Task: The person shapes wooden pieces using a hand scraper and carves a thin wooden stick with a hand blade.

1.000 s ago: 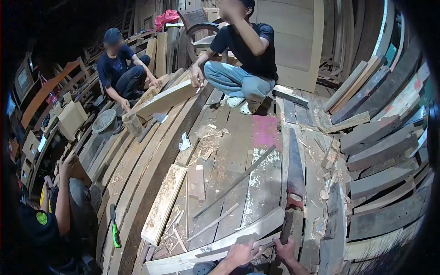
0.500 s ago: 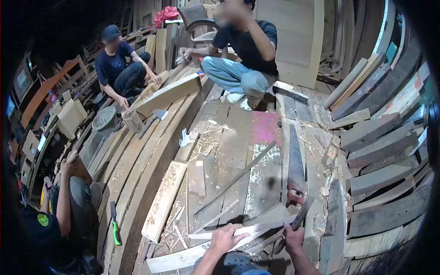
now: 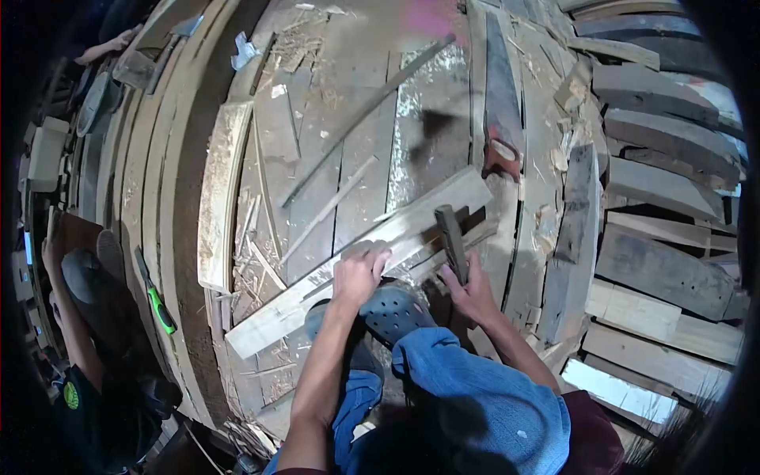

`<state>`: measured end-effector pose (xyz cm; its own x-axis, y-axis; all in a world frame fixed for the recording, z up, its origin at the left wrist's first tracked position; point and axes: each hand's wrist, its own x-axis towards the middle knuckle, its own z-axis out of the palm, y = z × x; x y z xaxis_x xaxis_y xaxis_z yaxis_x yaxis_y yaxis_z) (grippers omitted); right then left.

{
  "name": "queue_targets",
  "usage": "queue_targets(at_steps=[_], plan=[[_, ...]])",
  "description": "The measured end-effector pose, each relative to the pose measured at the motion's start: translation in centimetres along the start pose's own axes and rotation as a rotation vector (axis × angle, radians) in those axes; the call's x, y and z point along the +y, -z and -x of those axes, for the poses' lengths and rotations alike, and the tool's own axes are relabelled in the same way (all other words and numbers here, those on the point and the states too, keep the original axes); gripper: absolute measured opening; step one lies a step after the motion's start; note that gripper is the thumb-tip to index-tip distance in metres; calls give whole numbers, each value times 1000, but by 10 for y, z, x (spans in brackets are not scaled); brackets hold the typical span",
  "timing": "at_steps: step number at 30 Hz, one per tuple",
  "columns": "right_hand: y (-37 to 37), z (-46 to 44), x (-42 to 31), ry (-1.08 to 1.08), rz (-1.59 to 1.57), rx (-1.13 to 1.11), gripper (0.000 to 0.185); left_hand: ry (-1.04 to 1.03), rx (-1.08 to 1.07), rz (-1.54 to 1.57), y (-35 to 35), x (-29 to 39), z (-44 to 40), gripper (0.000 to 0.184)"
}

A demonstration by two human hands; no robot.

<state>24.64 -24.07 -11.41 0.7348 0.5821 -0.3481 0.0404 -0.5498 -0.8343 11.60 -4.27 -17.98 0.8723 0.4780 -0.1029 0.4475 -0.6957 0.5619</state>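
A long pale wooden board [image 3: 273, 317] lies slanted over the floor in front of my feet. My left hand [image 3: 362, 273] has its fingers curled over the middle of this board, near my clog [image 3: 400, 313]. In my right hand [image 3: 473, 291] is a dark, flat bar-like piece [image 3: 450, 237], held near its lower end and standing up from the fist. Its kind does not show clearly. Just beyond it, the board's far end [image 3: 467, 190] reaches up to the right. A handsaw [image 3: 501, 87] with a reddish handle lies farther off.
Wood scraps and shavings litter the plank floor [image 3: 328, 198]. A thin dark strip [image 3: 368, 119] crosses it. To the left are a pale block [image 3: 224, 198], long beams [image 3: 178, 158] and a green-handled tool [image 3: 154, 293]. Stacked timber [image 3: 657, 261] lines the right. Another person's arm [image 3: 75, 332] is at left.
My view has tipped down, bringing my legs into sight and most of the other people out. The dark piece in my right hand now points up and left rather than up and right.
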Motion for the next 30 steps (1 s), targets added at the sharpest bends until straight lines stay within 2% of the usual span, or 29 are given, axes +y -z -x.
queue_targets(at_steps=[2, 4, 6, 7, 9, 12, 14, 19, 22, 29, 30], plan=[[-3, 2, 0, -43, 10, -54, 35, -39, 122, 81, -3, 2, -2, 22], [-9, 0, 12, 58, 53, -38, 37, -73, 247, 143, -11, 2, -4, 19], [-13, -4, 19, 122, 88, -45, 38, -34, 174, 92, -9, 6, -2, 16], [-14, -6, 19, -30, 52, -109, 37, -46, 173, 48, -4, 12, -2, 17], [-16, -11, 16, -4, 112, -107, 37, -38, 140, -17, -4, 16, -1, 21], [-22, -18, 16, 36, 166, -81, 34, -197, 212, -202, -8, 12, -3, 26], [-24, -22, 22, 92, 203, -84, 33, -183, 184, -143, -14, 11, -5, 28], [-25, -27, 12, 119, 297, -123, 61, -174, 208, -70, -16, 16, -12, 25], [-25, -30, 12, 159, 331, -157, 62, -149, 229, 1, -23, 20, -18, 24], [-27, -23, 20, 309, 488, -66, 59, -256, 359, -39, -32, 20, -17, 19], [-27, -22, 18, 280, 496, -79, 59, -264, 366, -40, -33, 20, -16, 20]])
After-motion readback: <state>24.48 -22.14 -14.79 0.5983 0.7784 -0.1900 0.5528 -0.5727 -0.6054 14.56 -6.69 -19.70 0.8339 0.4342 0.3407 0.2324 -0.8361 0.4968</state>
